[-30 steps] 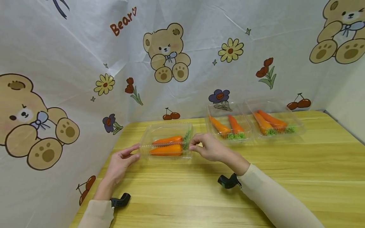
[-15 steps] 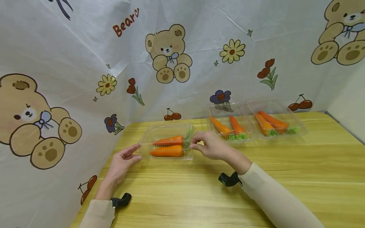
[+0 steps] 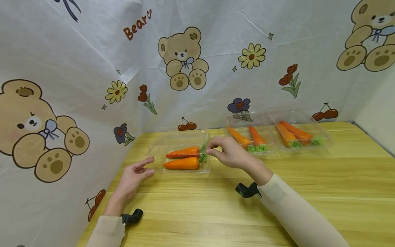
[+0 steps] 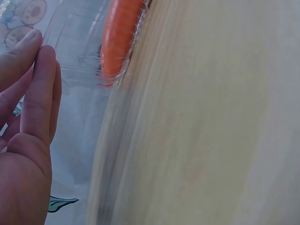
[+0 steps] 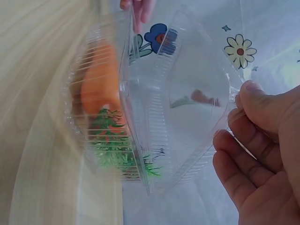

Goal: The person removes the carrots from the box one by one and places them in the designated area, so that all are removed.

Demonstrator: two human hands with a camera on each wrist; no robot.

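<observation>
A clear plastic clamshell box [image 3: 158,166] at the left of the table holds two orange carrots [image 3: 182,163] with green tops [image 3: 203,157]. Its lid [image 3: 177,138] stands raised above the base. My right hand [image 3: 226,151] pinches the lid's edge at the right end between thumb and fingertips, plain in the right wrist view. At the opposite end, my left hand [image 3: 132,178] has its fingers extended and thumb apart, fingertips right at the lid's corner. In the left wrist view, the fingers [image 4: 40,93] are fairly straight beside the clear lid, near a carrot tip [image 4: 115,47].
Two more clear boxes stand at the back right, one with two carrots [image 3: 239,138] and one with another pair [image 3: 296,132]. Behind the wooden table [image 3: 191,212] hangs a white cloth [image 3: 216,20] printed with bears and flowers. A black wrist camera [image 3: 247,190] sits by each sleeve.
The lid's front edge has swung up and back, showing more of the carrots. My right hand has risen slightly with it; the left hand has shifted little.
</observation>
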